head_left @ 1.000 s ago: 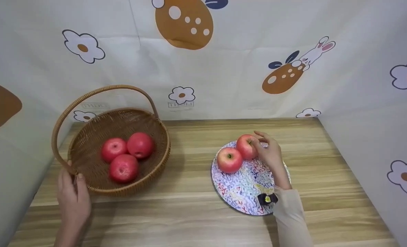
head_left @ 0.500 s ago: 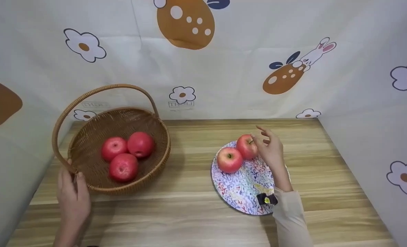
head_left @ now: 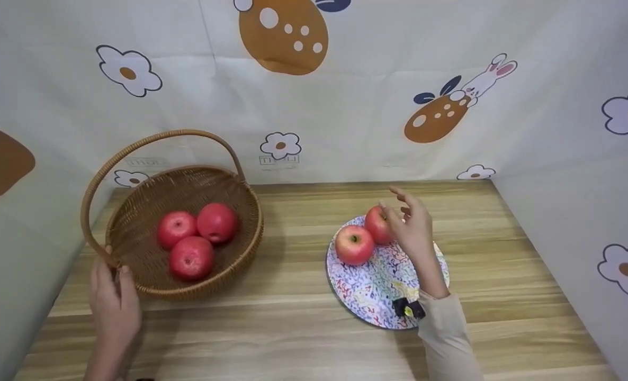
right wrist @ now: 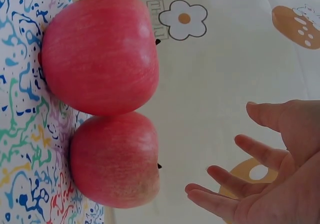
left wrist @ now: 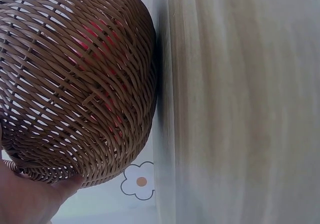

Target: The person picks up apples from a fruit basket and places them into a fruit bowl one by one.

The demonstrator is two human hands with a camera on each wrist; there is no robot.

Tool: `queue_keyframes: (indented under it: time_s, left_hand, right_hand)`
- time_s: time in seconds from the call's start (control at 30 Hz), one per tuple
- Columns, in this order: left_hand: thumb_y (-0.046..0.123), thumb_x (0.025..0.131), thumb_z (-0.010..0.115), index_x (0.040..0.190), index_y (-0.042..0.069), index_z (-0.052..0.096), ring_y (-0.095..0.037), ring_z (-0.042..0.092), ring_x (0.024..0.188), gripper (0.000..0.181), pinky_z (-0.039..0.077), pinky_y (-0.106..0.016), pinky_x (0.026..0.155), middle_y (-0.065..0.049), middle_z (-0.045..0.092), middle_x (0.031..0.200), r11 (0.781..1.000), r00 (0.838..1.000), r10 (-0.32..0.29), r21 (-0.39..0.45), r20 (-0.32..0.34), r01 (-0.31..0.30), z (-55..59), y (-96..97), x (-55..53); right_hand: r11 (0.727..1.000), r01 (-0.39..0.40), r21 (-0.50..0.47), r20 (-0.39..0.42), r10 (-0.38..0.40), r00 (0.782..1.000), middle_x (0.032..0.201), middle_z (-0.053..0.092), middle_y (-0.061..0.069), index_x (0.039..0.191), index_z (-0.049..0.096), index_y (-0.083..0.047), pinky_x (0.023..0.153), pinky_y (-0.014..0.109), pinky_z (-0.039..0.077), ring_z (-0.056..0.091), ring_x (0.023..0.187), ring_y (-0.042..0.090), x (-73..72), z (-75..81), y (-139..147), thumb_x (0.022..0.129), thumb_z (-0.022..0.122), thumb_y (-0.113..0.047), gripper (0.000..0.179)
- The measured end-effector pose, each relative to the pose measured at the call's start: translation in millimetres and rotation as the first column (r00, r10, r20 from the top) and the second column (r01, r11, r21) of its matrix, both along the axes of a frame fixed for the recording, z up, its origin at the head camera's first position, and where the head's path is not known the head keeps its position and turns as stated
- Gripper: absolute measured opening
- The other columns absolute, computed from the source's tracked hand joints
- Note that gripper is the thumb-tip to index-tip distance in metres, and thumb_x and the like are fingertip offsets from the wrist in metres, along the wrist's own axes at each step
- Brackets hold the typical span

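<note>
My left hand point(head_left: 114, 301) grips the near-left rim of a brown wicker basket point(head_left: 229, 275) at the foot of its handle; the left wrist view shows the thumb point(left wrist: 67, 184) against the weave. Three red apples point(head_left: 191, 258) lie together inside the basket. On the right, two lighter red apples point(head_left: 354, 244) sit side by side on a round plate point(head_left: 367, 296) with a multicoloured squiggle pattern. My right hand point(head_left: 415, 230) hovers over the farther apple point(head_left: 376, 226), partly covering it in the head view. In the right wrist view its fingers are spread, apart from both apples.
The wood-grain table point(head_left: 293, 338) ends at a pale printed cloth point(head_left: 346, 106) that rises behind and along both sides. A small black object point(head_left: 408, 308) with a yellow-green spot shows at the right sleeve cuff, over the plate's near edge.
My right hand has lifted away from the farther apple, its fingers now higher and more extended. Both apples stay on the plate. The left hand and the basket have kept their place.
</note>
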State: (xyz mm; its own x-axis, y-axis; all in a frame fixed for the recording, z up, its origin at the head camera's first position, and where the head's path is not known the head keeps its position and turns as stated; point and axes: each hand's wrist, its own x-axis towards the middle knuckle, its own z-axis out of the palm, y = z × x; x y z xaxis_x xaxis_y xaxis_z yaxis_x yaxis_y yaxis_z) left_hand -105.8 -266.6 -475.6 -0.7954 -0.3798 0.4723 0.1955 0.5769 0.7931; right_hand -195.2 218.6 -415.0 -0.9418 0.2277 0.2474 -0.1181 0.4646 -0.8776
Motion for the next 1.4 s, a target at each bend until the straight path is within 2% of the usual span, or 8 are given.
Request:
queue_keyframes:
  time_s: [0.23,0.33,0.47,0.6,0.77,0.97,1.2,1.4]
  left_hand:
    - [0.010,0.111,0.040,0.157,-0.011,0.037,-0.047,0.041,0.138,0.051,0.027,-0.021,0.115,-0.035,0.041,0.154,1.000,1.000,0.000,0.002,-0.010,0.000,0.1,-0.1,-0.6]
    - [0.009,0.110,0.041,0.155,-0.013,0.038,-0.049,0.044,0.133,0.051,0.028,-0.015,0.109,-0.037,0.044,0.150,1.000,1.000,0.007,-0.002,-0.024,-0.007,-0.2,0.3,-1.1]
    - [0.009,0.110,0.041,0.154,-0.014,0.039,-0.047,0.046,0.131,0.050,0.028,-0.012,0.105,-0.037,0.046,0.147,1.000,1.000,0.010,-0.007,-0.024,-0.010,-0.6,0.6,-1.0]
    - [0.008,0.110,0.041,0.155,-0.013,0.039,-0.045,0.046,0.130,0.050,0.028,-0.012,0.104,-0.036,0.047,0.146,1.000,1.000,0.010,-0.010,-0.017,-0.010,-0.3,0.5,-1.2]
    - [0.007,0.110,0.042,0.154,-0.014,0.039,-0.045,0.046,0.131,0.049,0.028,-0.012,0.105,-0.037,0.047,0.145,1.000,0.999,0.006,-0.022,-0.034,-0.007,-0.2,-0.4,-2.1]
    - [0.007,0.109,0.043,0.153,-0.013,0.041,-0.039,0.048,0.123,0.049,0.030,-0.012,0.102,-0.036,0.050,0.140,0.999,0.999,0.023,-0.023,-0.030,-0.023,-1.2,-0.2,-1.2]
    - [0.009,0.110,0.042,0.155,-0.012,0.039,-0.047,0.046,0.132,0.050,0.028,-0.012,0.106,-0.036,0.046,0.148,1.000,1.000,0.015,-0.014,-0.010,-0.015,0.2,-0.4,-0.6]
    - [0.011,0.111,0.041,0.158,-0.009,0.037,-0.045,0.046,0.133,0.051,0.028,-0.011,0.103,-0.034,0.045,0.150,1.000,1.000,0.015,-0.011,0.014,-0.015,2.3,-0.1,0.7]
  right_hand:
    - [1.000,-0.025,0.015,-0.062,0.026,0.998,0.138,0.060,0.031,0.136,0.066,0.003,0.108,0.058,0.047,0.055,0.130,0.046,1.7,0.3,-12.0,0.097,0.073,-0.006,0.041]
    - [0.998,-0.039,0.040,-0.060,0.042,0.997,0.135,0.061,0.030,0.137,0.066,0.001,0.092,0.044,0.054,0.061,0.113,0.044,3.0,1.4,-18.0,0.097,0.075,-0.008,0.042]
    - [0.997,-0.055,0.063,-0.058,0.059,0.997,0.135,0.061,0.029,0.138,0.067,0.000,0.074,0.030,0.048,0.063,0.094,0.036,3.5,2.5,-24.2,0.098,0.075,-0.010,0.043]
    - [0.995,-0.073,0.061,-0.076,0.077,0.994,0.136,0.061,0.029,0.137,0.067,0.001,0.088,0.043,0.056,0.065,0.106,0.039,4.2,4.3,-28.6,0.097,0.076,-0.010,0.043]
    - [0.994,-0.085,0.074,-0.089,0.092,0.992,0.136,0.063,0.027,0.136,0.068,0.000,0.103,0.058,0.051,0.058,0.124,0.042,3.7,6.9,-34.3,0.096,0.077,-0.011,0.042]
    - [0.990,-0.114,0.086,-0.084,0.122,0.989,0.136,0.064,0.027,0.136,0.068,-0.001,0.105,0.060,0.049,0.057,0.128,0.044,3.5,9.9,-42.9,0.096,0.077,-0.011,0.042]
    - [0.978,-0.156,0.141,-0.102,0.171,0.980,0.136,0.066,0.023,0.137,0.067,-0.002,0.109,0.054,0.048,0.058,0.130,0.041,3.3,13.8,-52.6,0.097,0.077,-0.013,0.043]
    - [0.966,-0.196,0.168,-0.118,0.218,0.969,0.138,0.067,0.021,0.138,0.066,0.000,0.106,0.055,0.049,0.059,0.129,0.040,2.5,16.7,-61.3,0.098,0.076,-0.013,0.043]
